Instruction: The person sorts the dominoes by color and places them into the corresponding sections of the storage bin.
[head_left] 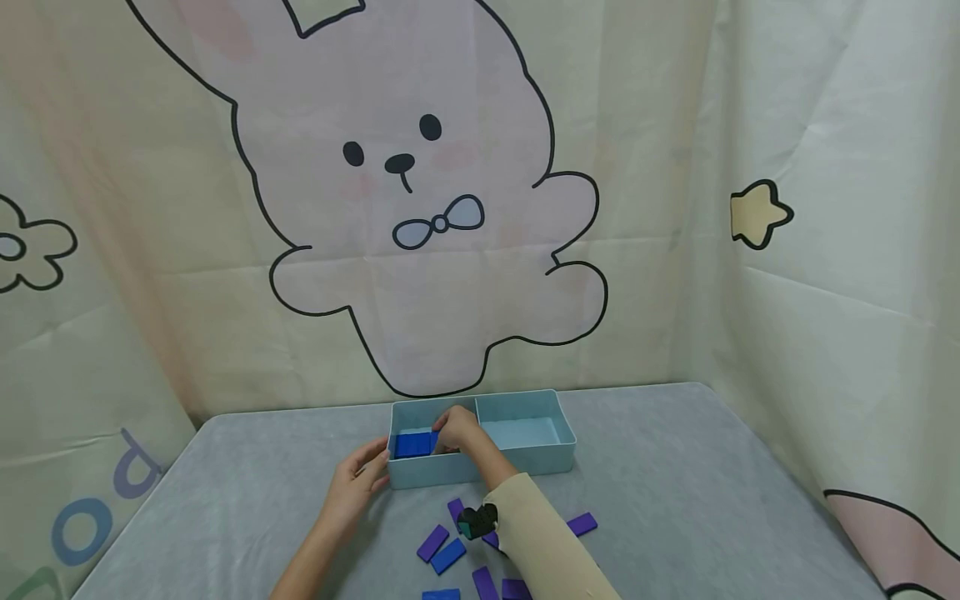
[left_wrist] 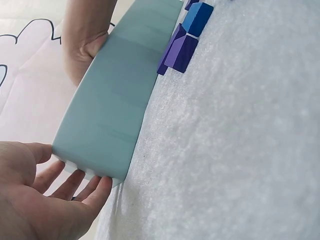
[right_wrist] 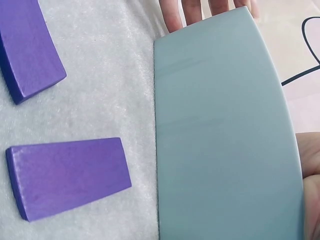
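A light blue two-part box stands on the cloth-covered table. My left hand touches its left end; in the left wrist view the thumb is at the rim and the fingertips lie along the end wall. My right hand reaches over the front wall into the left compartment, fingers bent down at a blue block, which it pinches. Beside that, blue blocks lie flat in the same compartment. In the right wrist view the box's front wall hides the right fingertips.
Purple blocks and blue blocks lie scattered on the grey cloth in front of the box, some partly under the right sleeve. The box's right compartment shows a bare floor. A printed curtain hangs behind the table.
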